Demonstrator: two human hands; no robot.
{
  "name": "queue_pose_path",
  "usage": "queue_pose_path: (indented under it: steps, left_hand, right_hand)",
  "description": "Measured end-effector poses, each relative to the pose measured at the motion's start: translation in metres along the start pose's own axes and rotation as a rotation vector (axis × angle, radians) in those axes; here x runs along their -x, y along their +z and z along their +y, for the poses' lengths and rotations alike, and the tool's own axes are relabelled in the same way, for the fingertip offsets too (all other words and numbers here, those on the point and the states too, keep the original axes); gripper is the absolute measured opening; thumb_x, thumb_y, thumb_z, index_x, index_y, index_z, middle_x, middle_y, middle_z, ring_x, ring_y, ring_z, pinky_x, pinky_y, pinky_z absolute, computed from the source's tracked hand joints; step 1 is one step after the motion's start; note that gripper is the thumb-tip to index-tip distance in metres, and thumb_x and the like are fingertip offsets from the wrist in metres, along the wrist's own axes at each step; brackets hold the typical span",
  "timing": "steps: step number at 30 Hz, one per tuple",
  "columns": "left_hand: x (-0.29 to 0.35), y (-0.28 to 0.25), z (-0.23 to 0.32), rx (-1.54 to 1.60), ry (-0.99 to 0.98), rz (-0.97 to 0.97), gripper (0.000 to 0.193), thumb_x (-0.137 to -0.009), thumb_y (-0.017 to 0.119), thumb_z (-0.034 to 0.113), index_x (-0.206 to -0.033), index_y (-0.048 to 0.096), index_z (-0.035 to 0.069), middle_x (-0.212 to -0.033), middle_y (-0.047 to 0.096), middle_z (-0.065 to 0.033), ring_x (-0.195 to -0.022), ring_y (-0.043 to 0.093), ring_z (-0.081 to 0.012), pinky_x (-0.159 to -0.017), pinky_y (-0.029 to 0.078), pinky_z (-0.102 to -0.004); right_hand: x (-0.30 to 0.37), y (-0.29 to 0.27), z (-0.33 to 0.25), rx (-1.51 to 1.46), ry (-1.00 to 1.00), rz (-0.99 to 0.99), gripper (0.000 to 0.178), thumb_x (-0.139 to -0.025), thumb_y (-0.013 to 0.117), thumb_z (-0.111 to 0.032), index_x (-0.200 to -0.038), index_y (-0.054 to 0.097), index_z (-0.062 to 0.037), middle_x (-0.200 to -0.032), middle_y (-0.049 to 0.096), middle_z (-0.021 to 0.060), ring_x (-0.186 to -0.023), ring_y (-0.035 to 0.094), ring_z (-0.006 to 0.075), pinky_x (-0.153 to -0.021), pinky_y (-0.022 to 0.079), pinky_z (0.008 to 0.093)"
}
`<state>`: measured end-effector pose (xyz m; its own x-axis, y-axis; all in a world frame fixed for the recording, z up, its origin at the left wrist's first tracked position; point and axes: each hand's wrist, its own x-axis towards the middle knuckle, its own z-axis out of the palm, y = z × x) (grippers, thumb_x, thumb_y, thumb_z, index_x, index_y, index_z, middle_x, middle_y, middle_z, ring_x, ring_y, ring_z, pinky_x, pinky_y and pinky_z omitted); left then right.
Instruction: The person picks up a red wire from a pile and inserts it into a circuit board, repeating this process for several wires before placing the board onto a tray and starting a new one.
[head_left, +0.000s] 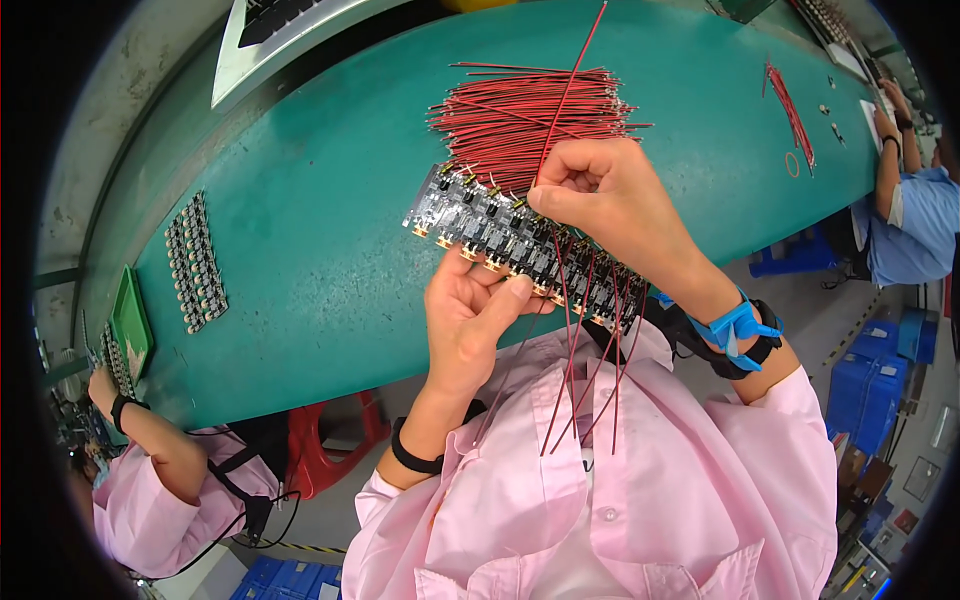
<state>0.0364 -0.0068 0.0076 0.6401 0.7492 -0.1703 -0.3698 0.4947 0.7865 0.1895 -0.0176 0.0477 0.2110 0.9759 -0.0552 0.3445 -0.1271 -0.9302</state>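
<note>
My left hand (470, 310) grips the lower edge of a long circuit board panel (490, 228), thumb on top and fingers beneath. The panel carries rows of small black parts and is tilted down to the right. Over its upper edge, my right hand (600, 185) pinches a red wire (566, 95) between thumb and forefinger. That wire slants up past a big pile of red wires (530, 120) just beyond the panel. Several dark red wires (570, 370) hang from the panel's right half down across my pink shirt. The pinched wire's lower end is hidden by my fingers.
On the green table, two board strips (196, 262) lie at the left near a green tray (131, 320). A small wire bundle (790, 115) and a rubber band (792, 164) lie at the right. Co-workers sit at both sides; a red stool (330, 450) stands below the edge.
</note>
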Motion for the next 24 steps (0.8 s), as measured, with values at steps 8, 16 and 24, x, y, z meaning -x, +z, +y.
queue_pose_path:
  steps: [8,16,24]
  left_hand:
    - [-0.0003,-0.0004,-0.0005,0.014,0.008,-0.017,0.027,-0.073,0.048,-0.001,-0.097,0.036,-0.002,-0.085,0.053,-0.0123,-0.072,0.055,-0.0163,-0.062,0.049,-0.0281]
    - [-0.0008,-0.0014,-0.0024,0.011,0.012,-0.018,0.029,-0.073,0.048,-0.002,-0.099,0.036,-0.002,-0.086,0.053,-0.0119,-0.072,0.055,-0.0155,-0.061,0.049,-0.0275]
    - [-0.0020,-0.0026,-0.0033,-0.003,0.009,-0.016,0.031,-0.073,0.048,-0.002,-0.101,0.036,-0.002,-0.090,0.051,-0.0118,-0.074,0.055,-0.0149,-0.061,0.049,-0.0268]
  right_hand:
    - [0.0002,0.0021,0.0028,-0.021,0.010,0.007,0.011,-0.067,0.056,-0.008,-0.061,0.051,0.0003,-0.055,0.046,-0.0037,-0.051,0.039,0.0011,-0.045,0.031,0.0164]
    - [-0.0005,0.0036,0.0039,0.028,-0.033,0.029,0.011,-0.066,0.056,-0.007,-0.061,0.051,0.0006,-0.054,0.046,-0.0033,-0.050,0.039,0.0017,-0.045,0.031,0.0168]
    - [0.0006,0.0052,0.0028,0.144,-0.076,0.049,0.010,-0.065,0.056,-0.006,-0.061,0.050,0.0009,-0.053,0.045,-0.0027,-0.049,0.036,0.0026,-0.044,0.030,0.0185]
